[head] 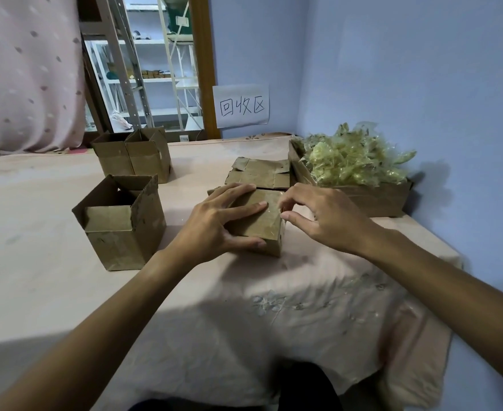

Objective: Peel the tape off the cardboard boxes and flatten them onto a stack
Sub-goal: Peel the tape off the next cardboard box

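While my left hand lies spread flat on the taped box, thumb against its near face, just in front of the flattened stack, my right hand curls thumb and forefinger at the tape on its right edge; actual pinch: cannot tell.

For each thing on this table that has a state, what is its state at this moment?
taped box: closed, tape on top.
left hand: flat on the taped box, thumb on its front.
right hand: fingers curled at the tape on the box's right edge; pinch unclear.
near open box: upright, flaps open.
two far boxes: upright, open.
flattened boxes: stacked flat.
tray box: full of peeled tape.
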